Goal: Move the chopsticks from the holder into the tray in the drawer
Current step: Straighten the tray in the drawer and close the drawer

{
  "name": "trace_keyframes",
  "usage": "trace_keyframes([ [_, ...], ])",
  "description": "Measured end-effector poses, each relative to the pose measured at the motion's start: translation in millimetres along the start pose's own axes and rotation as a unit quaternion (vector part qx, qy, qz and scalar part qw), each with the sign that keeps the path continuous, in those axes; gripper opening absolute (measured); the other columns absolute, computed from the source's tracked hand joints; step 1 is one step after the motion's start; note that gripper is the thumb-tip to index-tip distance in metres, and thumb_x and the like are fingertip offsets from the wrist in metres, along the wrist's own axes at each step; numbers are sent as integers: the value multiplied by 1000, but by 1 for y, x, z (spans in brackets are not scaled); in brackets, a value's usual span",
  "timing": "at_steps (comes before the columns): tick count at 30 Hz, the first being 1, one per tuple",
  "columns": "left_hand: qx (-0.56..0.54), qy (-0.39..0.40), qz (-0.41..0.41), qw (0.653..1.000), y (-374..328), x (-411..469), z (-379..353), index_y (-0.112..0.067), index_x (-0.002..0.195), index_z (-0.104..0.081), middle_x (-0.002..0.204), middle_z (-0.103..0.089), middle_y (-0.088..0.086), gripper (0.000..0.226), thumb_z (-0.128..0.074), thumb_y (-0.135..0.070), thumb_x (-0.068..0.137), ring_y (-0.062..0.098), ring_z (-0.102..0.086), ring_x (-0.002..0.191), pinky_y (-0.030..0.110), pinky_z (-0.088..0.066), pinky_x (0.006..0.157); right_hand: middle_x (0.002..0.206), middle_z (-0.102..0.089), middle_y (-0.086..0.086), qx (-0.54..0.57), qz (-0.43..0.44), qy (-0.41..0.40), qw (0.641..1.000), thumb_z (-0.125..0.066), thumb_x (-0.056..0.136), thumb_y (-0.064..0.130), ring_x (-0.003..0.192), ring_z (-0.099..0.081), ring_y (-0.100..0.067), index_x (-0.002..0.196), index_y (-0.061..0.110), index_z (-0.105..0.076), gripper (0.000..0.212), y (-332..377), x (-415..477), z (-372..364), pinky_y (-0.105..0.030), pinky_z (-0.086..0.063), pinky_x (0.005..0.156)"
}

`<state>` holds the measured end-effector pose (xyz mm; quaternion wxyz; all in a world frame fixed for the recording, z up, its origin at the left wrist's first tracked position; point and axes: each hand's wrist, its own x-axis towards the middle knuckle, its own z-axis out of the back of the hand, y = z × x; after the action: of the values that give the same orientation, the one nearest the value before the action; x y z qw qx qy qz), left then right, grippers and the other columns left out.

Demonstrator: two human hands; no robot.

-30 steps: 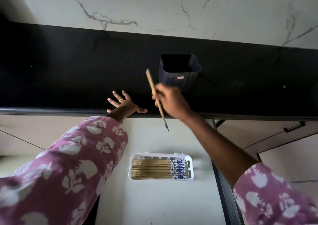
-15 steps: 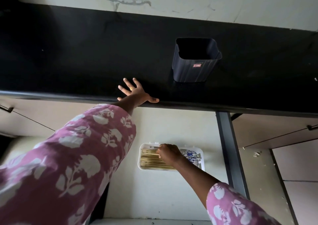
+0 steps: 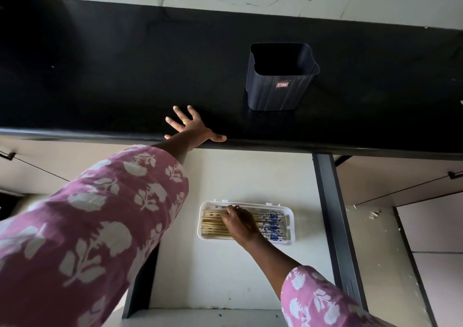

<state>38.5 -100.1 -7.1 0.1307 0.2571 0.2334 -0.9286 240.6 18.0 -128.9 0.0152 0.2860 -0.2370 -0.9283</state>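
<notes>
Many tan bamboo chopsticks with blue-patterned ends [image 3: 215,226] lie side by side in the white rectangular plastic tray [image 3: 290,239]. The tray sits on the pale drawer floor [image 3: 225,276], at about five o'clock from the centre of the view. The right hand [image 3: 240,224] rests on top of the row, fingers bent toward the tray's rim at twelve o'clock. Whether they pinch a stick or merely press on the row cannot be told. The left hand [image 3: 193,131] lies flat, fingers spread wide and holding nothing, on the front edge of the black stone countertop [image 3: 100,76]. The dark navy ribbed plastic holder [image 3: 278,93] stands upright on that countertop, at one o'clock from the left hand and well apart from the tray. No stick shows above its rim; its interior is dark. Judgement: the transfer appears complete or at its last stick. Only release and withdrawal of the right hand look to be left.
</notes>
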Motion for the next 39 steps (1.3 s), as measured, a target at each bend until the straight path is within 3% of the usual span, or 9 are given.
trace_keyframes([
  [5,-33,-70,-41,996,10,-13,-12,-22,150,5,155,25,6,124,-75,-59,63,34,24,141,66,5,107,120,-55,-17,77,-54,-195,976,-37,97,20,113,-49,-31,113,4,-57,31,-25,-29,7,-37,-39,95],
  [7,-66,-140,-97,983,23,-24,-28,-15,151,3,157,19,5,109,-67,-54,76,26,19,144,57,9,111,120,-58,-15,105,-120,-293,943,-47,92,14,113,-52,-32,112,6,-61,25,-39,-42,13,-38,-45,92],
  [9,-111,-195,-152,962,45,-42,-54,-8,150,1,158,14,7,85,-53,-38,92,25,14,145,45,8,116,122,-59,-17,36,-157,-336,928,-55,84,-4,116,-53,-38,114,3,-63,32,-57,-52,15,-40,-49,86],
  [12,-168,-149,-136,965,85,-71,-103,-8,150,4,158,10,9,66,-38,-18,100,25,8,146,34,3,117,137,-46,-17,73,-256,-309,913,-46,94,3,124,-43,-37,129,8,-49,36,-76,-64,14,-42,-47,91],
  [16,-171,17,-25,985,127,-100,-156,-12,151,-1,157,-13,12,63,-39,-19,100,33,-24,141,36,-22,113,117,-58,-24,144,-301,-273,902,-43,95,10,107,-56,-42,119,3,-48,25,-87,-74,10,-44,-49,78],
  [20,-180,-17,15,983,142,-123,-179,-8,146,-30,141,-47,18,52,-45,-13,96,38,-45,126,35,-37,98,108,-61,-25,151,-309,-241,908,-40,95,10,101,-58,-43,108,3,-55,20,-94,-77,9,-40,-48,79],
  [24,-199,-31,9,979,143,-134,-182,-11,120,-58,108,-66,19,47,-39,6,80,36,-58,101,31,-41,78,102,-61,-28,170,-309,-265,897,-39,92,3,94,-59,-45,95,-1,-59,20,-98,-74,12,-37,-46,73],
  [28,-193,-32,2,981,144,-140,-188,-13,119,-59,105,-66,18,48,-39,6,79,36,-57,99,30,-38,74,98,-62,-28,184,-310,-271,892,-38,90,1,89,-59,-45,89,-1,-59,21,-103,-78,11,-34,-42,68],
  [39,-203,-8,-11,979,151,-135,-186,-12,116,-59,101,-66,18,39,-41,0,84,28,-54,84,27,-35,67,109,-65,-28,195,-317,-257,892,-48,93,8,105,-57,-42,103,-7,-66,25,-98,-85,14,-37,-49,80],
])
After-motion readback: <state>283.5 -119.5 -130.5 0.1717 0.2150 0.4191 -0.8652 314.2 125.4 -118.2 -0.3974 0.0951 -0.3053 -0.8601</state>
